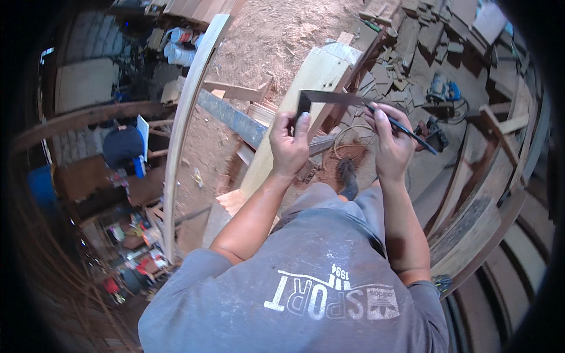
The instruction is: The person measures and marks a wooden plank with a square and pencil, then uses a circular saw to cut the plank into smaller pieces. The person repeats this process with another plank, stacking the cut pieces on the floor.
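Note:
A carpenter's square (338, 98) with a dark, angled stock is held up in front of me. My left hand (289, 144) is closed round the stock end, thumb up. At the far end of the blade is my right hand (391, 144), its fingers pinched together. A thin dark pencil (421, 142) passes through those fingers and slants down to the right; whether they also grip the blade tip cannot be made out. Below and behind both hands lies a pale wooden board (312, 76) with a few dark holes.
A long pale timber (189, 106) runs along the left. Wood offcuts (397, 79) litter the upper right, near a blue power tool (440, 91). A dark tool (434, 136) sits beyond my right hand. White buckets (181, 54) stand upper left. Sawdust covers the ground (276, 29).

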`<state>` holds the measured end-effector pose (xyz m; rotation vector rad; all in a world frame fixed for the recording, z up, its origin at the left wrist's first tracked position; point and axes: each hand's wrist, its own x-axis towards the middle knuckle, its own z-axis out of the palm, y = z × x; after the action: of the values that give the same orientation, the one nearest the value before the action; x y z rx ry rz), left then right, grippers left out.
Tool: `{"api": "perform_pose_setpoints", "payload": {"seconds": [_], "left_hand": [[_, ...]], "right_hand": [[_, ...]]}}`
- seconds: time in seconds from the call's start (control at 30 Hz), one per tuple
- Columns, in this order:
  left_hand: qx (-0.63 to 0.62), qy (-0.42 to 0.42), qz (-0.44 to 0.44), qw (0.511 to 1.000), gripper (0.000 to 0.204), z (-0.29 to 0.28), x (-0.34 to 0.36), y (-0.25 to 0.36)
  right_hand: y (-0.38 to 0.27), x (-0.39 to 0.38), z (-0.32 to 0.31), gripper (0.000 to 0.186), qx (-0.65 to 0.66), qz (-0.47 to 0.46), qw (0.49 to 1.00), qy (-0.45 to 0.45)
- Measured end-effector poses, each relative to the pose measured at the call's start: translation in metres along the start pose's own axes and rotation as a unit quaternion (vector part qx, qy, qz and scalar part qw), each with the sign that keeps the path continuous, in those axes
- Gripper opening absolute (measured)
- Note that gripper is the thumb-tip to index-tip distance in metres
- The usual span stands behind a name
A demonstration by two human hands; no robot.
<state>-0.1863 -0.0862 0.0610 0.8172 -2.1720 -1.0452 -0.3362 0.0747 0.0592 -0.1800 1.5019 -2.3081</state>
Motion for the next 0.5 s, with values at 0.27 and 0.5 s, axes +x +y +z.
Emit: {"api": "perform_pose_setpoints", "payload": {"seconds": [0.27, 0.5], "left_hand": [[0.108, 0.105, 0.220, 0.964, 0.050, -0.004, 0.000, 0.036], [0.278, 0.014, 0.092, 0.956, 0.057, 0.023, -0.038, 0.003]], "right_hand": [[-0.002, -0.008, -0.041, 0.018, -0.141, 0.004, 0.983, -0.121], [0.014, 0.003, -0.045, 0.017, -0.170, 0.059, 0.971, -0.160]]}}
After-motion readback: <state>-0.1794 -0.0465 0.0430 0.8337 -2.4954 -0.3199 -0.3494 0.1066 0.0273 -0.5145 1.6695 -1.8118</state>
